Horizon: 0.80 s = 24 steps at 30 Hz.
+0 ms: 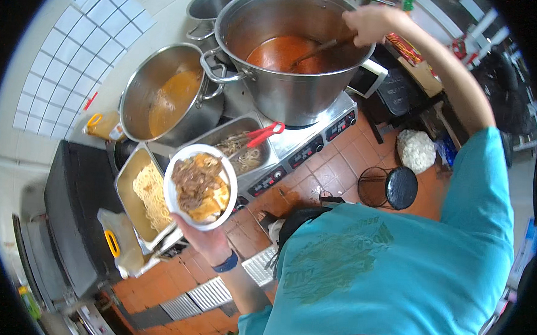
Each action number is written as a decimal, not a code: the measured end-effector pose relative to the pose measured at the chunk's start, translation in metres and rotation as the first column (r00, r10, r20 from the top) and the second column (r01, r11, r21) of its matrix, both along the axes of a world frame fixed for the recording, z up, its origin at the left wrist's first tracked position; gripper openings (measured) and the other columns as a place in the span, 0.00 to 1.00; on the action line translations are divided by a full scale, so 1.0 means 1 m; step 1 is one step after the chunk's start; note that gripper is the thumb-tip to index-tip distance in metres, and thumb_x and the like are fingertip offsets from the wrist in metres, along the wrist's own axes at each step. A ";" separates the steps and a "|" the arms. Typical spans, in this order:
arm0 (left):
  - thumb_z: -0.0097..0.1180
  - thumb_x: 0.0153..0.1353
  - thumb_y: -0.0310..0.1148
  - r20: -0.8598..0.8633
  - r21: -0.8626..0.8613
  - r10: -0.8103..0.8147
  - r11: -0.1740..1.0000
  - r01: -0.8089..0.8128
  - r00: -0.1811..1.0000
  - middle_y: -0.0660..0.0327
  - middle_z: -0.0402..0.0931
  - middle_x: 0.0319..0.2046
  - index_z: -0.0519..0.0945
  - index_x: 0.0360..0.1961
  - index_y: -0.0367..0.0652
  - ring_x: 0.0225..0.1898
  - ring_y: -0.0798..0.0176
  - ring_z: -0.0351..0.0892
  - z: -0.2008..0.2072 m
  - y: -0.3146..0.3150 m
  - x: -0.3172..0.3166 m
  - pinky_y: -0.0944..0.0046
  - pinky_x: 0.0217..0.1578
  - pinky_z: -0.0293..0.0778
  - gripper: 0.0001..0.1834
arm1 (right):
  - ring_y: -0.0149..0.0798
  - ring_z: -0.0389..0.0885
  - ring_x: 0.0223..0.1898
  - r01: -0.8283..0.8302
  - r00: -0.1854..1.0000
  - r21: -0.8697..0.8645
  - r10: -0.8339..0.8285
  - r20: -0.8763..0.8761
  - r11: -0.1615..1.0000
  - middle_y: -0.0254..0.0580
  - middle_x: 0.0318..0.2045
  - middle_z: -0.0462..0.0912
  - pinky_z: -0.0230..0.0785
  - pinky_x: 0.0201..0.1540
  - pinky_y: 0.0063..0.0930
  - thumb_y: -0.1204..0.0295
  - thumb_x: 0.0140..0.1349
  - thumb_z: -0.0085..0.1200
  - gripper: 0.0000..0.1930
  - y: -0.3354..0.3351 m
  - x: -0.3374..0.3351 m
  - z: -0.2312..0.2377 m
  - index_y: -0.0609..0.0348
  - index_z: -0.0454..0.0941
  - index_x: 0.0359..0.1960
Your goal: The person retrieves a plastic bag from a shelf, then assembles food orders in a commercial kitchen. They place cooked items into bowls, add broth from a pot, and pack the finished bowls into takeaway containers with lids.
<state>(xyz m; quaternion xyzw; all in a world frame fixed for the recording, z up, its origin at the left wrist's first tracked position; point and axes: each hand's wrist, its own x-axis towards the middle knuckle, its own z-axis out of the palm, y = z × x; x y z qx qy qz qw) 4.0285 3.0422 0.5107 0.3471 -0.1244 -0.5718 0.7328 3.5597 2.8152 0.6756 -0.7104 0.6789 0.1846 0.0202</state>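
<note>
Left hand (210,240) curled under the filled bowl (233,184) just above it — best kept level. Right hand (368,25) closed round a long utensil (320,49), pot (286,95) of red broth (272,55) below — slow, steady movement should limit splashing.

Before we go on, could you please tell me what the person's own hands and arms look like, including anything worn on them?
The left hand and right hand are both ungloved. A dark blue wristband circles the left wrist; none shows on the right. The forearms are uncovered below loose, short turquoise T-shirt sleeves.
</note>
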 end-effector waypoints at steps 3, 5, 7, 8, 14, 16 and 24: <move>0.40 0.70 0.59 0.019 0.065 0.005 0.998 -0.006 1.000 0.56 0.62 0.68 0.60 0.70 0.45 0.69 0.52 0.61 0.006 0.008 -0.068 0.49 0.67 0.61 0.36 | 0.38 0.78 0.25 0.375 0.925 0.632 -0.321 -0.204 0.678 0.41 0.22 0.78 0.71 0.25 0.33 0.63 0.59 0.57 0.13 -0.098 -0.019 -0.023 0.59 0.78 0.23; 0.39 0.71 0.59 0.048 0.055 -0.003 0.998 0.001 0.999 0.56 0.63 0.68 0.61 0.69 0.45 0.69 0.53 0.61 0.009 0.006 -0.102 0.49 0.67 0.61 0.36 | 0.36 0.77 0.27 0.299 0.953 0.731 -0.230 -0.198 0.613 0.38 0.22 0.78 0.70 0.31 0.35 0.60 0.60 0.58 0.14 -0.138 -0.040 -0.034 0.54 0.80 0.22; 0.37 0.72 0.58 0.025 0.020 -0.053 0.998 0.052 0.998 0.57 0.63 0.68 0.61 0.69 0.45 0.69 0.55 0.62 0.010 0.000 -0.130 0.51 0.67 0.61 0.34 | 0.37 0.79 0.29 -0.074 0.996 0.510 0.086 0.000 0.857 0.39 0.25 0.81 0.72 0.33 0.34 0.59 0.59 0.59 0.14 -0.144 -0.066 -0.039 0.57 0.83 0.25; 0.35 0.73 0.57 0.006 0.007 -0.079 0.997 0.079 0.997 0.58 0.62 0.68 0.60 0.69 0.45 0.69 0.55 0.61 0.011 -0.003 -0.141 0.53 0.67 0.60 0.34 | 0.38 0.80 0.30 -0.137 0.990 0.458 0.140 0.027 0.878 0.40 0.27 0.83 0.72 0.35 0.34 0.58 0.59 0.60 0.15 -0.137 -0.076 -0.036 0.58 0.84 0.26; 0.36 0.72 0.59 -0.023 0.001 -0.128 0.992 0.128 0.991 0.60 0.62 0.68 0.61 0.69 0.44 0.69 0.57 0.60 0.012 -0.031 -0.168 0.54 0.68 0.57 0.35 | 0.39 0.82 0.34 -0.241 0.964 0.199 0.212 0.158 0.950 0.44 0.34 0.87 0.74 0.38 0.35 0.56 0.57 0.62 0.19 -0.033 -0.083 0.033 0.61 0.86 0.37; 0.35 0.72 0.59 0.028 -0.007 -0.132 0.991 0.132 0.991 0.59 0.63 0.67 0.62 0.69 0.45 0.67 0.56 0.63 0.011 -0.038 -0.166 0.53 0.66 0.60 0.35 | 0.38 0.81 0.32 -0.172 0.985 0.210 0.166 0.047 0.962 0.45 0.30 0.86 0.74 0.36 0.37 0.57 0.58 0.61 0.19 -0.005 -0.087 0.054 0.63 0.85 0.38; 0.34 0.72 0.61 0.041 0.052 -0.222 0.974 0.220 0.974 0.61 0.66 0.66 0.65 0.67 0.47 0.66 0.56 0.64 0.005 -0.060 -0.156 0.50 0.65 0.62 0.34 | 0.22 0.68 0.13 -0.010 0.922 0.040 -0.006 0.388 0.999 0.31 0.16 0.73 0.58 0.13 0.16 0.65 0.60 0.57 0.16 0.095 -0.153 0.064 0.65 0.78 0.43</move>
